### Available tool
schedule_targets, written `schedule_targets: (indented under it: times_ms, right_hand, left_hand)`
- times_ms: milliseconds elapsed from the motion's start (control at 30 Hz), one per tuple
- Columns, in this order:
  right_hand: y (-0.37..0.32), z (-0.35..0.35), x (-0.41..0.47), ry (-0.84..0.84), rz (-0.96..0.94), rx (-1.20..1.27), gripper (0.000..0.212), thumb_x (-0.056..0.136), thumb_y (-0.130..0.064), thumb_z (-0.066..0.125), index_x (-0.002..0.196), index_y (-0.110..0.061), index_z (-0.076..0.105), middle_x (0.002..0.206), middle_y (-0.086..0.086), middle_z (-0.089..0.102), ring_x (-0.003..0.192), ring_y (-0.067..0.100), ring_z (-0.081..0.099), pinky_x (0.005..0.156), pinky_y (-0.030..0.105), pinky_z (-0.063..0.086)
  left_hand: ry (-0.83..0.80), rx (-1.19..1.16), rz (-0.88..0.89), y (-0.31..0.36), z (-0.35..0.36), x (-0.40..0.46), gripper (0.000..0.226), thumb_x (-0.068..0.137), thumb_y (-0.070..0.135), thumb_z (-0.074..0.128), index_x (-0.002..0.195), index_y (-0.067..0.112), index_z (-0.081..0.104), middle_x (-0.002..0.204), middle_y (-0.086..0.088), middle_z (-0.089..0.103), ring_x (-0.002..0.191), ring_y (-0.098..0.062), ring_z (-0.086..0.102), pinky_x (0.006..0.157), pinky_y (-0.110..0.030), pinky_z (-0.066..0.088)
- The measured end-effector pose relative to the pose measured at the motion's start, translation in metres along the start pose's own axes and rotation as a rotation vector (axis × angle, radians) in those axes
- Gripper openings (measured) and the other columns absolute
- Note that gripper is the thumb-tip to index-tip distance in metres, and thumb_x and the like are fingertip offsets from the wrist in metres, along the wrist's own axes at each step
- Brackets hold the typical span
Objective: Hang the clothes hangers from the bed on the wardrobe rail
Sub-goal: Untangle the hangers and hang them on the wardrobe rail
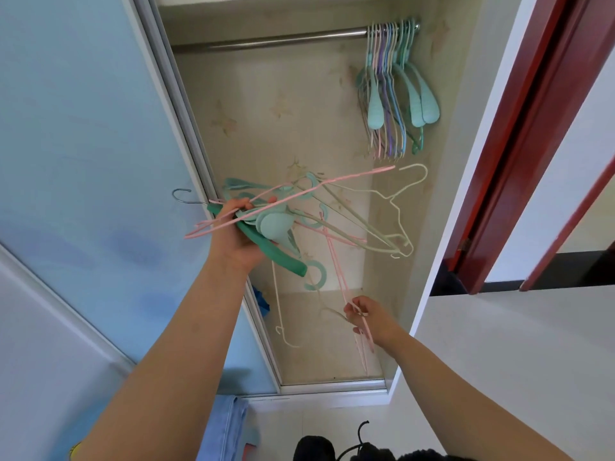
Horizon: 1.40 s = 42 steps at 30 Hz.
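A: From the head view, what is hidden or hard to make out?

B: The bed is not seen. The wardrobe rail (283, 39) is covered at its right end by a row of hung hangers (394, 91), and its left end is cut off by the door frame. Inside the tangled bundle of hangers (286, 217) the separate pieces cannot be counted, since wires and hooks cross one another. A dark object at the bottom edge is cut off and cannot be identified.

A: How is the bundle held, and where?

B: It is gripped by the left hand (238, 234), whose fingers (239, 205) are curled round the thick green hanger (266, 244) and several thin pink and teal ones. It is held up in front of the open wardrobe, below the rail and left of the hung row.

A: And the other hand?

B: A thin pink hanger (336, 261) is pinched by the right hand (371, 319), lower down near the wardrobe floor; it runs up into the bundle.

A: How do the hangers look?

B: Pale wire ones in pink, cream and white are seen, with broader mint plastic ones. The hung row is made up of mint, pink, lilac and blue pieces, pressed close together at the rail's right end.
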State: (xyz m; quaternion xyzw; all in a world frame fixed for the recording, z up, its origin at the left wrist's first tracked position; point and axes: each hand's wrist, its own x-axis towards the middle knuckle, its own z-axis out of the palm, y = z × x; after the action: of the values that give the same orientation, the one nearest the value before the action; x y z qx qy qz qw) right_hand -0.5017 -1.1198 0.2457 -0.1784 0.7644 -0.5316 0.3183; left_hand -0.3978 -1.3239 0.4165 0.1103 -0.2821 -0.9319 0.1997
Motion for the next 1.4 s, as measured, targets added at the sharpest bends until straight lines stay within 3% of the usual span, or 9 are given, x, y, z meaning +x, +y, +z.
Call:
schedule_targets:
  times_ms: [167, 300, 467, 600, 667, 833, 1000, 1167, 1400]
  right_hand:
    - [-0.010, 0.007, -0.007, -0.067, -0.063, -0.124, 0.021, 0.101, -0.028, 0.043, 0.094, -0.017, 0.059, 0.085, 0.003, 0.062, 0.057, 0.013, 0.057, 0.052, 0.023, 0.044]
    - [-0.025, 0.011, -0.008, -0.100, -0.010, -0.022, 0.053, 0.100, -0.053, 0.030, 0.091, -0.013, 0.063, 0.086, -0.003, 0.060, 0.059, 0.009, 0.049, 0.052, 0.021, 0.036]
    - [-0.031, 0.002, -0.010, -0.268, 0.133, 0.170, 0.034, 0.102, -0.034, 0.039, 0.092, -0.012, 0.063, 0.090, 0.004, 0.063, 0.073, 0.018, 0.059, 0.059, 0.027, 0.042]
    - [-0.034, 0.002, -0.012, -0.290, 0.153, 0.159, 0.025, 0.100, -0.031, 0.047, 0.104, -0.016, 0.066, 0.095, 0.003, 0.068, 0.082, 0.016, 0.058, 0.068, 0.028, 0.049]
    - [-0.035, 0.003, -0.011, -0.291, 0.166, 0.157, 0.019, 0.098, -0.031, 0.052, 0.103, -0.023, 0.069, 0.097, 0.002, 0.066, 0.086, 0.014, 0.057, 0.067, 0.027, 0.051]
    - [-0.032, 0.014, -0.009, -0.210, 0.082, 0.028, 0.019, 0.094, -0.025, 0.060, 0.103, -0.009, 0.064, 0.080, 0.005, 0.054, 0.068, 0.011, 0.051, 0.060, 0.025, 0.047]
    - [-0.029, 0.017, -0.011, -0.199, 0.061, 0.170, 0.022, 0.100, -0.013, 0.048, 0.112, 0.000, 0.061, 0.087, 0.004, 0.063, 0.077, 0.013, 0.057, 0.063, 0.021, 0.054]
    - [-0.031, 0.013, -0.009, -0.282, 0.108, 0.288, 0.026, 0.098, -0.001, 0.046, 0.121, -0.007, 0.059, 0.092, 0.007, 0.068, 0.077, 0.015, 0.063, 0.066, 0.025, 0.056]
    - [-0.032, 0.020, -0.006, -0.251, 0.056, 0.028, 0.025, 0.094, 0.006, 0.042, 0.113, -0.009, 0.050, 0.091, 0.010, 0.063, 0.078, 0.014, 0.061, 0.064, 0.024, 0.055]
  left_hand:
    - [-0.024, 0.095, -0.003, -0.005, -0.007, 0.006, 0.022, 0.075, 0.017, 0.054, 0.054, 0.015, 0.053, 0.073, -0.010, 0.068, 0.079, -0.026, 0.064, 0.085, -0.039, 0.052]
    - [-0.003, 0.169, 0.017, -0.009, -0.009, 0.009, 0.015, 0.074, 0.018, 0.056, 0.068, 0.013, 0.042, 0.076, -0.013, 0.069, 0.078, -0.026, 0.065, 0.075, -0.038, 0.059]
    - [-0.019, 0.192, 0.065, -0.009, -0.008, 0.005, 0.014, 0.072, 0.017, 0.055, 0.070, 0.010, 0.043, 0.065, -0.012, 0.069, 0.063, -0.024, 0.069, 0.062, -0.033, 0.060]
    - [-0.064, 0.178, 0.006, -0.009, -0.015, 0.011, 0.023, 0.063, 0.015, 0.071, 0.070, 0.008, 0.050, 0.080, -0.018, 0.070, 0.072, -0.028, 0.068, 0.069, -0.037, 0.059]
    - [-0.051, 0.176, -0.023, -0.010, -0.016, 0.012, 0.016, 0.075, 0.016, 0.061, 0.062, 0.009, 0.055, 0.083, -0.017, 0.070, 0.073, -0.028, 0.067, 0.071, -0.037, 0.059]
    - [-0.039, 0.169, -0.041, -0.013, -0.017, 0.011, 0.026, 0.077, 0.017, 0.054, 0.051, 0.012, 0.057, 0.083, -0.016, 0.070, 0.071, -0.027, 0.066, 0.072, -0.035, 0.057]
    - [-0.051, 0.175, -0.034, -0.016, -0.020, 0.011, 0.021, 0.077, 0.017, 0.055, 0.056, 0.012, 0.054, 0.084, -0.016, 0.066, 0.075, -0.029, 0.062, 0.076, -0.035, 0.054]
    - [-0.095, 0.168, -0.056, -0.018, -0.021, 0.012, 0.015, 0.079, 0.016, 0.056, 0.068, 0.012, 0.048, 0.092, -0.017, 0.062, 0.080, -0.030, 0.061, 0.079, -0.038, 0.054]
    - [-0.083, 0.177, -0.070, -0.015, -0.026, 0.012, 0.014, 0.078, 0.019, 0.059, 0.080, 0.012, 0.047, 0.098, -0.015, 0.053, 0.081, -0.028, 0.057, 0.077, -0.036, 0.055]
